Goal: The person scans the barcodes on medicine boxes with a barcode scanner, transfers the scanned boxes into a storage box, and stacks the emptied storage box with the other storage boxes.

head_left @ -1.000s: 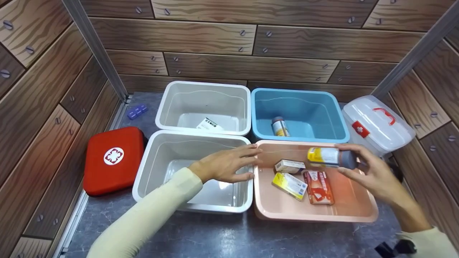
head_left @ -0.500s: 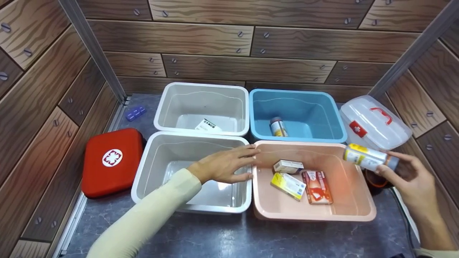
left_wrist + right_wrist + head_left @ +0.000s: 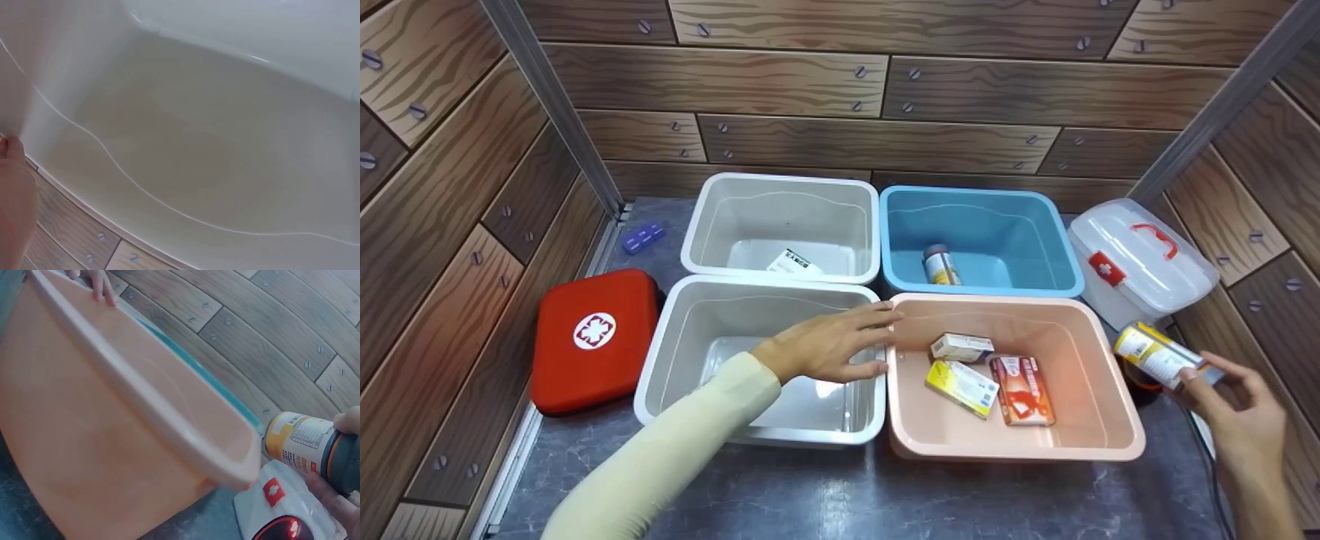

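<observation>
My right hand grips a medicine bottle with a yellow-and-white label, by its dark cap end. The bottle is tilted, beyond the right rim of the pink bin. In the right wrist view the bottle shows small print, with fingers at its cap. My left hand rests, fingers extended, at the rim between the pink bin and the front grey bin. Inside the pink bin lie a white box, a yellow-and-white box and a red box.
A black round device with a red light sits right of the pink bin, near a clear first-aid case. The blue bin holds another bottle; the rear grey bin a white box. A red first-aid bag and purple pill organiser stand left.
My right hand has carried the bottle rightward and slightly down, from over the pink bin to beyond its right rim. My left hand has stayed in place.
</observation>
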A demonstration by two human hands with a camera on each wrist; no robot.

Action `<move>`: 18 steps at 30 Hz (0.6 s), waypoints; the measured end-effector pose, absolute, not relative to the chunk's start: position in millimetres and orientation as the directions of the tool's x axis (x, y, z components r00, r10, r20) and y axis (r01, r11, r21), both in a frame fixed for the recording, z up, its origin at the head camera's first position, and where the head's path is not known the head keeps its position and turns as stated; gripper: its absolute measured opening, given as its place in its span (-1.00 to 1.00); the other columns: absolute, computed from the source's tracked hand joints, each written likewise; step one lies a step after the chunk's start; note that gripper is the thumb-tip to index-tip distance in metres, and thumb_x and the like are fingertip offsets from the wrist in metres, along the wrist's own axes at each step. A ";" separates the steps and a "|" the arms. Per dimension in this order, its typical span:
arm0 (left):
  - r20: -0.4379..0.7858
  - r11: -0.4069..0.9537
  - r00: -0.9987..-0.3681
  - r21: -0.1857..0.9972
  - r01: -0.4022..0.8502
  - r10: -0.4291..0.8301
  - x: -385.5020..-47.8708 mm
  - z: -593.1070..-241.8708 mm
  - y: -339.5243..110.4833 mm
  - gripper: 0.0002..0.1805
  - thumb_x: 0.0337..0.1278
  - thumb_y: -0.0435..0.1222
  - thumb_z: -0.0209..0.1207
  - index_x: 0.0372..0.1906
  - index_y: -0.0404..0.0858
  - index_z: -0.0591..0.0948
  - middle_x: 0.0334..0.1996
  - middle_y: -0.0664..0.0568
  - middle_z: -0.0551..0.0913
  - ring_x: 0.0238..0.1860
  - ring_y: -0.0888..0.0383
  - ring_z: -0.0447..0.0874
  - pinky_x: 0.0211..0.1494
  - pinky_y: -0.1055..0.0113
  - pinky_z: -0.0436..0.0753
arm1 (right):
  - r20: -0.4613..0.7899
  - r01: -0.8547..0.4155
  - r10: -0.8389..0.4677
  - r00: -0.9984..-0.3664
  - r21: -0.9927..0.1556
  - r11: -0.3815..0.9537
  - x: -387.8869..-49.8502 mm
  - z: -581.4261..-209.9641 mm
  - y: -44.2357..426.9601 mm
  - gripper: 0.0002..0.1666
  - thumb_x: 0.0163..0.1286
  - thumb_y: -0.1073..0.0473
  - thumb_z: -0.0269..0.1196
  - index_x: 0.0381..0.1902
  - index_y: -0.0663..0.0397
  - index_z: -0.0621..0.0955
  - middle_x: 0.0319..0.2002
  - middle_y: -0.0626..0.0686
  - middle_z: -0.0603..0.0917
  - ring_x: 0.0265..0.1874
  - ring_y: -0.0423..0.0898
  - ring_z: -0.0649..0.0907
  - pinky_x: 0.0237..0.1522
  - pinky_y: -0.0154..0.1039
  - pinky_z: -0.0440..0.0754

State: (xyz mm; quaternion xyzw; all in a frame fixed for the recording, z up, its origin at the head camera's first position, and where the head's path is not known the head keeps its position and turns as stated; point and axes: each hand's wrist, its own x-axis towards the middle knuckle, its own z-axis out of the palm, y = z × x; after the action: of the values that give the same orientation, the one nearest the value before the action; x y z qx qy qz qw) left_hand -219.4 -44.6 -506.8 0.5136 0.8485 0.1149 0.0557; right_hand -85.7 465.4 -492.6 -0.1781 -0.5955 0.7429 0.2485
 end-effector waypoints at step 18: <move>0.016 0.449 -0.468 0.260 0.855 0.883 -219.9 -505.9 -45.2 -0.30 0.67 0.18 -0.05 0.65 -0.09 0.42 0.77 0.02 0.18 0.80 -0.01 0.02 0.76 0.04 0.29 | -0.236 0.061 0.557 -0.797 -0.947 -0.315 -72.3 -535.8 468.3 -0.75 0.46 0.49 0.36 -0.19 0.01 0.75 -0.26 -0.09 0.75 -0.40 -0.15 0.86 -0.28 -0.26 0.86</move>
State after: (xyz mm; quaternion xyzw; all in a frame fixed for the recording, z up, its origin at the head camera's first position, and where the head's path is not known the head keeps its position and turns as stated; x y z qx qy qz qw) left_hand -219.9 -45.2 -505.9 0.5119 0.8489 0.1166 0.0610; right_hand -72.3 468.3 -535.8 -0.2743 -0.5624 0.7629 0.1625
